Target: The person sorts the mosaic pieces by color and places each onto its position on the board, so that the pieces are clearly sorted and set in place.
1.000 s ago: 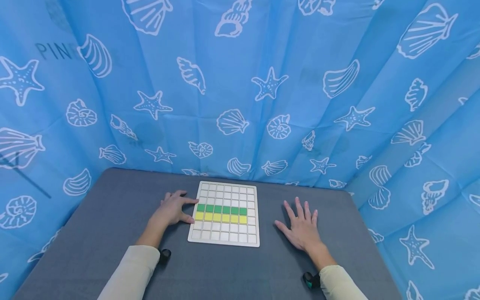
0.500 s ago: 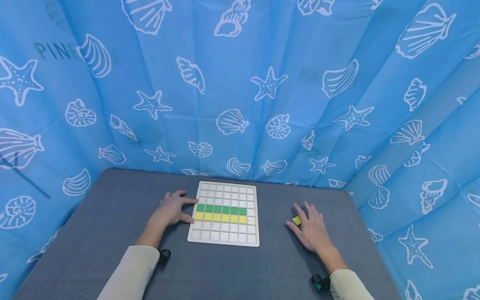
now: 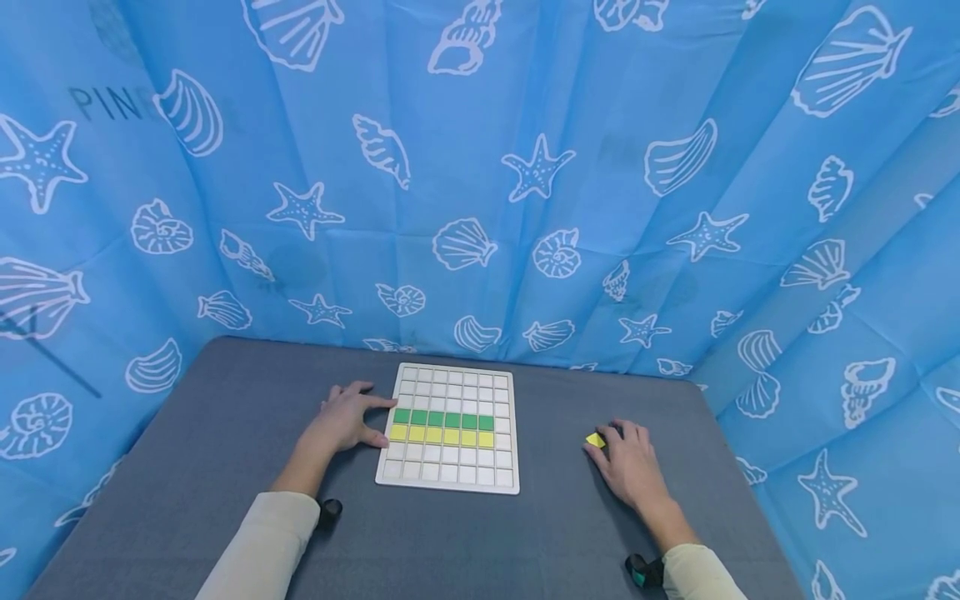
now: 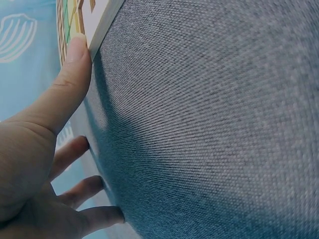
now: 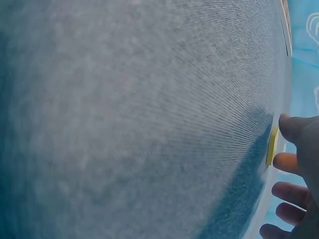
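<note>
In the head view a pale square-celled grid board (image 3: 446, 473) lies left of the middle of the table. One row of its cells holds green tiles (image 3: 437, 419), and the row just nearer holds yellow tiles (image 3: 442, 435). My left hand (image 3: 344, 420) touches the board's left edge with thumb and index finger, fingers spread; in the left wrist view the thumb (image 4: 67, 79) rests against that edge. To the right of the board, my right hand (image 3: 633, 465) pinches a loose yellow square tile (image 3: 595, 440) between thumb and index finger, low at the table. Its other fingers are bent.
A grey cloth-covered table (image 3: 450, 550) spreads beneath both hands. Behind it and along the sides hangs a blue curtain (image 3: 480, 167) with white shells and starfish. Dark wrist bands (image 3: 641, 572) sit by the sleeves.
My right hand shifted right and its spread fingers bent in around the yellow tile, which was hidden one second ago. The tile has turned slightly. My left hand and the board stayed put.
</note>
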Available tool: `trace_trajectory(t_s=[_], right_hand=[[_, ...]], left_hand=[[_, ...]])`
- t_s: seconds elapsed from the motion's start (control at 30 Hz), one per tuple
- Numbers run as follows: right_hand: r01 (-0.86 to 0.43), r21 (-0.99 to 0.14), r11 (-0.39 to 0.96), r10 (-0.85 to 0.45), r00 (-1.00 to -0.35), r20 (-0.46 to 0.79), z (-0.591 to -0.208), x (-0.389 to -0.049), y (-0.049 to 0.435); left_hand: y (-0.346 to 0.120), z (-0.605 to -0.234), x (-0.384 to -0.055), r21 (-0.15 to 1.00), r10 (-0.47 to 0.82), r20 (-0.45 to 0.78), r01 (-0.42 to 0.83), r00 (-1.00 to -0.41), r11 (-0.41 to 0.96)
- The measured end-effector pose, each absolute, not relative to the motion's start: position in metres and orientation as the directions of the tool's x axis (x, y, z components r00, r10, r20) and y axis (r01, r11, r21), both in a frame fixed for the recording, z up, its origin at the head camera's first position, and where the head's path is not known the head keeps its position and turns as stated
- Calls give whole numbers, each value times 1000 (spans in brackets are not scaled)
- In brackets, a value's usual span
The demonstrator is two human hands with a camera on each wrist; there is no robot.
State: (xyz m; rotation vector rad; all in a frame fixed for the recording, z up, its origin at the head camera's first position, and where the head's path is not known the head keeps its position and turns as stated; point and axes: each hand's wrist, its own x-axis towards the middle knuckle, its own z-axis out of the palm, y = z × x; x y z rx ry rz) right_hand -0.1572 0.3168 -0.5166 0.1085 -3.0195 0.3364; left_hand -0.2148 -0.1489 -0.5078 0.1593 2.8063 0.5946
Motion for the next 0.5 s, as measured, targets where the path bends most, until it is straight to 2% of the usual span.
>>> trace_trajectory(t_s=[0.3,0.5], right_hand=[[-101,-207,973,-63,-982,181,-518,-155,314],[-127,-274,953,-75,-979,191,-519,-157,313]], left_hand=[[-149,-507,-214,420,168,-221,61,-961,905],[-149,-508,-214,414,162,-222,57,-961,909]])
